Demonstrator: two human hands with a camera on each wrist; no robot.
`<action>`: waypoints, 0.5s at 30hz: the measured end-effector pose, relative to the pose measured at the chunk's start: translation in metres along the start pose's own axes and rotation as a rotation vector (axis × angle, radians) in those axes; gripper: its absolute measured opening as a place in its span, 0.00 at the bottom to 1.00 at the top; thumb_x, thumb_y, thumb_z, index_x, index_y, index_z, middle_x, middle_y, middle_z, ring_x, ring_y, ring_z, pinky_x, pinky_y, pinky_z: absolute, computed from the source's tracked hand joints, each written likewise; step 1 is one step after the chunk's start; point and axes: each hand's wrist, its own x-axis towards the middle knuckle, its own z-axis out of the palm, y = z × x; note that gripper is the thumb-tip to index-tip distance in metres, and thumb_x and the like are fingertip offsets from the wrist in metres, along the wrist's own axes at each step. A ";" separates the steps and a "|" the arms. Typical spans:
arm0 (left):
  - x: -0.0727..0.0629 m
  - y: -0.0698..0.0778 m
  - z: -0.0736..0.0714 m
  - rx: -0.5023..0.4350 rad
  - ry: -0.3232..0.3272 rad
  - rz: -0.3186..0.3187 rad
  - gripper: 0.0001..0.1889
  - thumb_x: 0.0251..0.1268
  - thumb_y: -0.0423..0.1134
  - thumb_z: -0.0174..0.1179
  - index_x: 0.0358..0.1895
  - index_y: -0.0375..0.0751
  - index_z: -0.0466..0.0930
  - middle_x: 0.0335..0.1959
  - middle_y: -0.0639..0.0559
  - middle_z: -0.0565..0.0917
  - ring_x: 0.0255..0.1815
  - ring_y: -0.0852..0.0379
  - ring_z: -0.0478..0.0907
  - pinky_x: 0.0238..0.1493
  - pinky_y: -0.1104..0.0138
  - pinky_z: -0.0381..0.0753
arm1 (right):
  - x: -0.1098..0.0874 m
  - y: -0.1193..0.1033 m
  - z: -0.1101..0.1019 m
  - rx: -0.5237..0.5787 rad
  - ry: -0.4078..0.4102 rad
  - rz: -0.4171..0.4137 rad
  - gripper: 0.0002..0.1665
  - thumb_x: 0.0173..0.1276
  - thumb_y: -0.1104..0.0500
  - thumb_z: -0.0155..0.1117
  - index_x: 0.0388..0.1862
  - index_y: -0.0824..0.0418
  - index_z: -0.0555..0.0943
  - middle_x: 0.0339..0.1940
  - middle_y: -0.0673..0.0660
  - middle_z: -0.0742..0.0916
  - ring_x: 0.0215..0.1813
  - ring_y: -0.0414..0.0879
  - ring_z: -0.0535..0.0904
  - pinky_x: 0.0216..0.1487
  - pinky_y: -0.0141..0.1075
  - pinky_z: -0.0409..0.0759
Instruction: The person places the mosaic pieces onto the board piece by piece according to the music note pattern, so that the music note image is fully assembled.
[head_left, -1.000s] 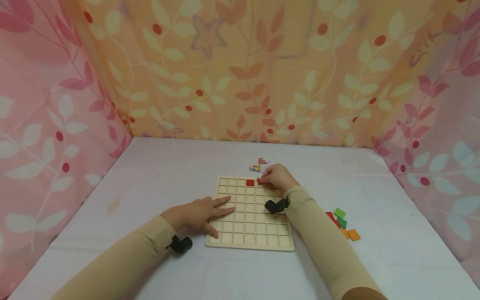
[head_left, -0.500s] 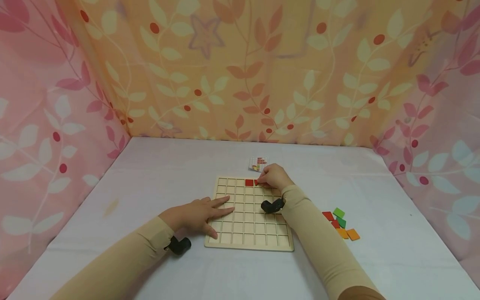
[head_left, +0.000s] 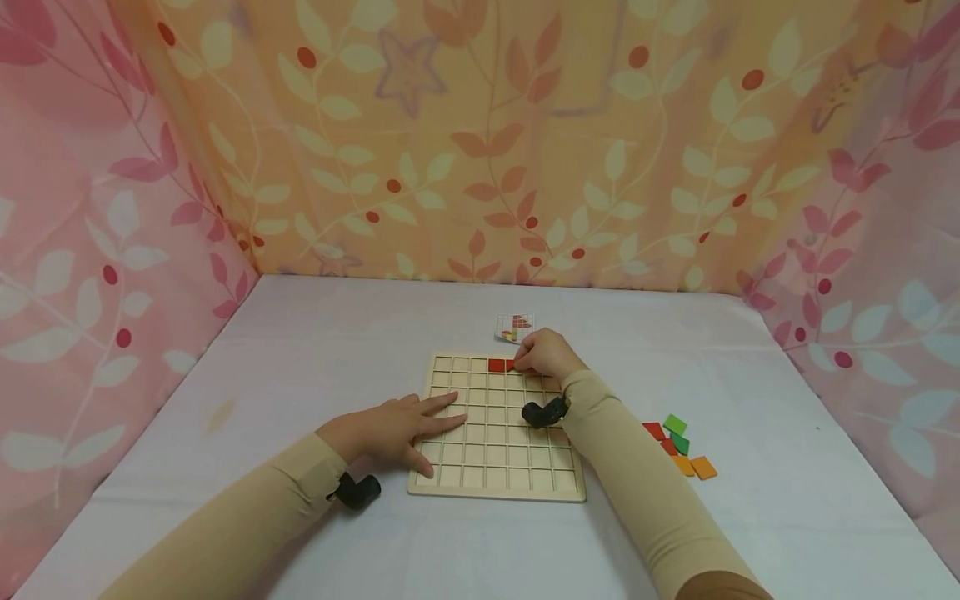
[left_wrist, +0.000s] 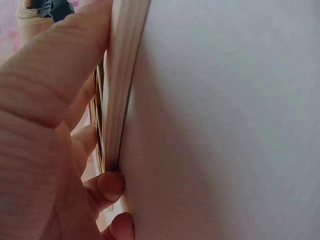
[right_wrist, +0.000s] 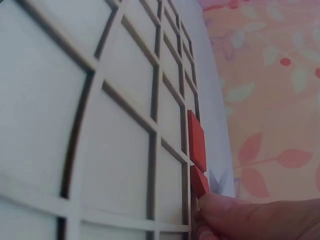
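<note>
A wooden grid board (head_left: pixel 497 433) lies flat on the white table. In its far row sits a red square tile (head_left: pixel 497 365), also visible as a thick red tile (right_wrist: pixel 197 140) in the right wrist view. My right hand (head_left: pixel 551 354) pinches a smaller-looking red tile (right_wrist: pixel 200 181) with a slanted edge, at the cell just right of the square; the fingertips hide part of it. Spread across the board's left side, my left hand (head_left: pixel 386 429) rests with straight fingers. Its thumb and fingertips lie along the board's edge (left_wrist: pixel 120 85) in the left wrist view.
Beyond the board lies a small printed card (head_left: pixel 514 327) with a coloured grid pattern. Right of the right forearm is a loose pile of red, green and orange tiles (head_left: pixel 703 467). Patterned cloth walls (head_left: pixel 480 167) enclose the table at back and sides.
The right hand has shifted slightly left, bringing its red tile close up to the red square. The left hand stays on the board. More of the loose tiles shows beside the right forearm.
</note>
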 end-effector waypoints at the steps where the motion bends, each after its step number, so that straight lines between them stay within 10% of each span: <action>1: 0.000 0.000 0.000 0.001 0.000 -0.003 0.46 0.43 0.71 0.54 0.69 0.74 0.44 0.74 0.64 0.36 0.70 0.38 0.46 0.62 0.44 0.52 | 0.000 0.000 0.000 -0.017 0.004 -0.004 0.02 0.53 0.67 0.68 0.26 0.66 0.83 0.22 0.52 0.83 0.25 0.40 0.77 0.29 0.30 0.75; 15: -0.002 0.000 0.000 0.008 -0.003 -0.003 0.45 0.44 0.71 0.53 0.69 0.75 0.44 0.74 0.64 0.36 0.71 0.40 0.45 0.63 0.45 0.52 | 0.000 0.000 -0.001 -0.094 0.004 -0.028 0.03 0.52 0.65 0.69 0.23 0.59 0.83 0.25 0.51 0.83 0.31 0.43 0.75 0.32 0.31 0.72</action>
